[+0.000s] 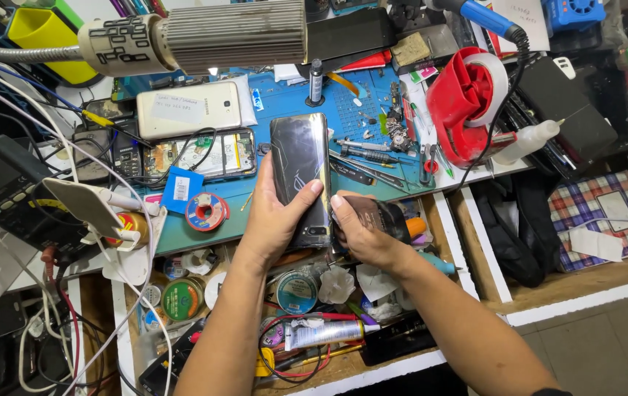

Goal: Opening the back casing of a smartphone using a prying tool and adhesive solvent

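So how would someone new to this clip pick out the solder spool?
Start at the blue work mat covering the bench. Follow its near left edge, left of the left hand gripping the dark phone. The solder spool lies flat there, the only small red-rimmed reel, beside a blue labelled packet.

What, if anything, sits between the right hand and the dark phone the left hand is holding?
Nothing visible does. The left hand grips the dark phone from its left side, and the right hand presses a thumb against the phone's lower right edge, while holding a dark, flat piece beside it, not between them.
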